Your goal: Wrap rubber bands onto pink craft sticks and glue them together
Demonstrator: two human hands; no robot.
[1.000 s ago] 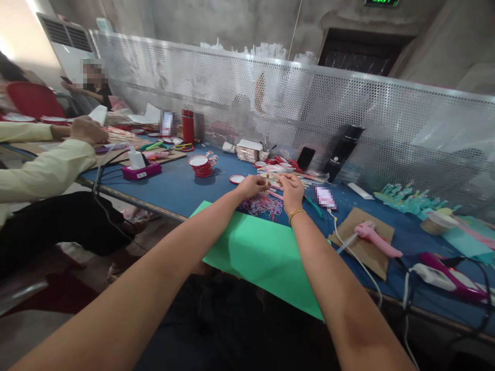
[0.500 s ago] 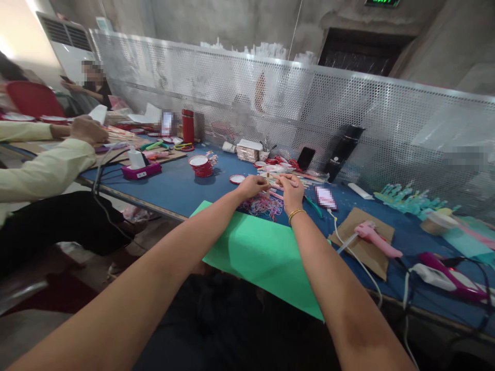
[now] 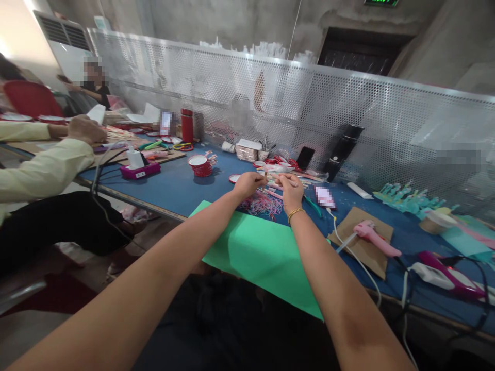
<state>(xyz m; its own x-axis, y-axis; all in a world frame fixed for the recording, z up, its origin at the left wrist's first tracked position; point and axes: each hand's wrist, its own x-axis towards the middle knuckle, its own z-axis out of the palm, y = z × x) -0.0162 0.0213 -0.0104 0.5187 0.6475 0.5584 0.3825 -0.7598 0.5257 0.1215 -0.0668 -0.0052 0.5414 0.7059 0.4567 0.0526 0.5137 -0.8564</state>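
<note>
My left hand (image 3: 248,186) is closed in a pinch on a small brownish strip (image 3: 265,175) that shows at its fingertips. A short gap to the right, my right hand (image 3: 293,190) is closed too, its fingertips pressed together near a thin pale piece too small to make out. Below both hands lies a tangled heap of pink and purple strings (image 3: 265,204). Pale sticks (image 3: 309,178) lie behind my fingers. Under my forearms a green sheet (image 3: 255,247) overhangs the table's near edge.
A stack of red-rimmed discs (image 3: 201,169) and a purple power strip (image 3: 139,171) stand left. Teal-handled pliers (image 3: 313,206), a pink glue gun (image 3: 373,239) on cardboard (image 3: 381,263) and cables lie right. A co-worker's sleeve (image 3: 46,170) is far left; a perforated metal screen (image 3: 232,77) stands behind.
My left hand has drawn slightly left, away from my right hand, and less of the brownish strip shows. My right hand has stayed almost in place.
</note>
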